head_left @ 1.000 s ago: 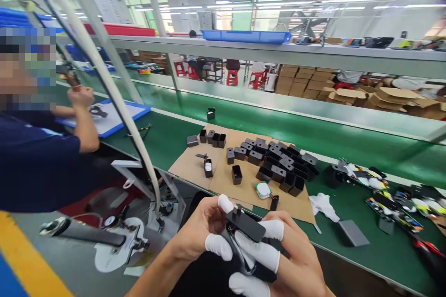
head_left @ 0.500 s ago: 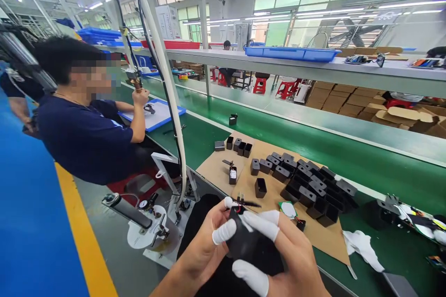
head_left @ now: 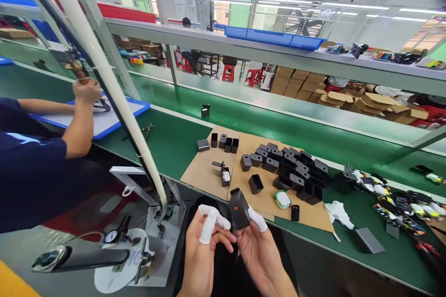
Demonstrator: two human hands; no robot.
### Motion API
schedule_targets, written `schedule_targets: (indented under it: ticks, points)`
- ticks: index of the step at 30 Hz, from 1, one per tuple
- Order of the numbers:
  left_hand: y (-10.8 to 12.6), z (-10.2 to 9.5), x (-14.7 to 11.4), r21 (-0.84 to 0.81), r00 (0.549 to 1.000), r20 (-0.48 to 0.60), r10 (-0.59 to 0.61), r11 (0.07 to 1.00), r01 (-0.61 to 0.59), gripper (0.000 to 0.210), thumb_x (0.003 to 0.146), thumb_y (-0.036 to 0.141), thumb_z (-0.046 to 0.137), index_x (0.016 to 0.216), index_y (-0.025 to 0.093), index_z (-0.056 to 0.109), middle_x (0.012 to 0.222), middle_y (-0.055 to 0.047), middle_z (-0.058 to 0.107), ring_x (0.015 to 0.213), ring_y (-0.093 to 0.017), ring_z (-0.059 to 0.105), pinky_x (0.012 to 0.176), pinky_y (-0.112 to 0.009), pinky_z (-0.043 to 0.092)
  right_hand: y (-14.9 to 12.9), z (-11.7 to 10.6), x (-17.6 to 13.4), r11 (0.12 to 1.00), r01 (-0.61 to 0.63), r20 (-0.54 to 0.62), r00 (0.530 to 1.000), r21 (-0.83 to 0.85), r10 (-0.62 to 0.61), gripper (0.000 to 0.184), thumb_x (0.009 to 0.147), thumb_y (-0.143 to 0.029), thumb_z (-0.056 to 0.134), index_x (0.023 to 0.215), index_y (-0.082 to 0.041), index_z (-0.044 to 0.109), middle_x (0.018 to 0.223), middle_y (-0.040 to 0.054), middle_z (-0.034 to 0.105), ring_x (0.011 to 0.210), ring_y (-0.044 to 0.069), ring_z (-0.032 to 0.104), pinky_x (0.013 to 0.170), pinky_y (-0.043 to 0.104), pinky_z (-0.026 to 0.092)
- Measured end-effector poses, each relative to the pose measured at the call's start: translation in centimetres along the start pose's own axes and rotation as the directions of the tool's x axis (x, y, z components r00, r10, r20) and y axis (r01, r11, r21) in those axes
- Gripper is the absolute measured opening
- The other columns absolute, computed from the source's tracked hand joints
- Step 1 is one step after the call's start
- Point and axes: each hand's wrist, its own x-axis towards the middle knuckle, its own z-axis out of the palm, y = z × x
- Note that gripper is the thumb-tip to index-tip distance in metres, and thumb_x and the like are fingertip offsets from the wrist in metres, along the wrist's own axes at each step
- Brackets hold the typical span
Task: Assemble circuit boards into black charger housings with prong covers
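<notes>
My right hand (head_left: pixel 256 241), white covers on some fingertips, holds a tilted black plastic case (head_left: pixel 239 211) above my lap. A small bit of orange-red wire shows on the case. Just left of it is my left hand (head_left: pixel 205 241), its white-covered thumb and finger pressed together; anything pinched there is hidden. Beyond my hands, on the cardboard, stands an open black box (head_left: pixel 256 184). Beside it lie a green circuit board (head_left: pixel 282 199) with a white pad and a small black part (head_left: pixel 295 213). Another black case (head_left: pixel 226 176) has a white piece inside.
Several black cases (head_left: pixel 289 167) crowd the cardboard sheet (head_left: pixel 202 167). White cloth (head_left: pixel 338 214) and a pile of wired parts (head_left: pixel 397 195) lie at right. At left are a slanting white pole (head_left: pixel 114 102), a pressure gauge (head_left: pixel 111 236) and a co-worker's arm (head_left: pixel 78 120).
The view has swung right and down. My left hand has come off the black case, which my right hand now holds alone and turned. The white fingertip covers remain on.
</notes>
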Motion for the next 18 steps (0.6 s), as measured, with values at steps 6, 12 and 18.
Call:
schedule_targets:
  ticks: [6, 12, 18]
  points:
    - [0.1, -1.5, 3.0, -0.005, 0.999, 0.051, -0.006, 1.000, 0.007, 0.044, 0.091, 0.062, 0.084, 0.087, 0.020, 0.070, 0.082, -0.003, 0.071, 0.073, -0.020, 0.072, 0.063, -0.028, 0.060, 1.5, 1.6, 0.1, 0.986, 0.079, -0.084, 0.994, 0.147, -0.067, 0.042, 0.088, -0.066, 0.089, 0.093, -0.024, 0.082, 0.103, 0.0066, 0.079, 0.095, 0.021, 0.077, 0.099, 0.040, 0.071]
    - [0.0, -1.7, 5.4, -0.002, 0.999, 0.025, -0.034, 0.999, 0.034, 0.046, 0.090, 0.065, 0.082, 0.085, 0.021, 0.070, 0.081, -0.003, 0.070, 0.075, -0.021, 0.069, 0.064, -0.029, 0.060, 0.7, 2.4, 1.3, 0.976, 0.126, -0.095, 0.989, 0.177, -0.110, 0.028, 0.090, -0.055, 0.093, 0.100, -0.030, 0.085, 0.107, 0.0043, 0.083, 0.107, 0.018, 0.081, 0.113, 0.037, 0.068]
    - [0.0, -1.5, 6.3, 0.022, 0.999, -0.013, -0.050, 0.998, 0.050, 0.049, 0.085, 0.068, 0.085, 0.084, 0.021, 0.071, 0.082, -0.004, 0.071, 0.076, -0.021, 0.070, 0.066, -0.030, 0.061, -0.5, 2.4, 2.6, 0.982, 0.134, -0.094, 0.988, 0.132, -0.123, 0.031, 0.094, -0.056, 0.089, 0.109, -0.029, 0.084, 0.119, 0.0068, 0.083, 0.113, 0.020, 0.082, 0.117, 0.041, 0.067]
